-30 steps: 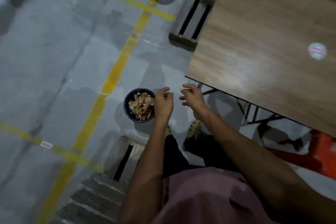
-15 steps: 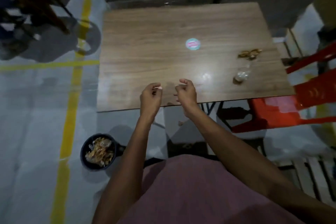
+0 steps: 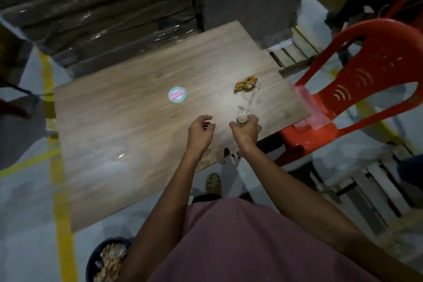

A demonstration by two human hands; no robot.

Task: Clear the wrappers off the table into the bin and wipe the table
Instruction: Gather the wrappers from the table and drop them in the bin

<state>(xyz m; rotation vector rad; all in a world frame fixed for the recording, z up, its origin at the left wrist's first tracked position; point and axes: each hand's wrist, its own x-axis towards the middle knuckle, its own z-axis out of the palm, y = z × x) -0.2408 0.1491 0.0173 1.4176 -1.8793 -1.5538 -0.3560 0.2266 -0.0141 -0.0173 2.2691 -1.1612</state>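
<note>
The right hand (image 3: 246, 131) pinches the near end of a crumpled clear plastic wrapper (image 3: 244, 112) on the wood-grain tabletop (image 3: 128, 126). Just beside it, the left hand (image 3: 201, 131) hovers with loosely curled fingers, holding nothing. Beyond the right hand lies a golden crumpled wrapper (image 3: 245, 84). A dark round bin (image 3: 96, 256) holding wrappers stands on the floor, behind and left of the hands.

Single head cam, worn by the person, wide-angle, pointing forward and steeply down. It sits close above the wooden table (image 3: 137, 126), near enough that both forearms run up from the bottom edge. Frame takes in the floor, red chair (image 3: 357, 89) right, bin (image 3: 98, 256) bottom left.
</note>
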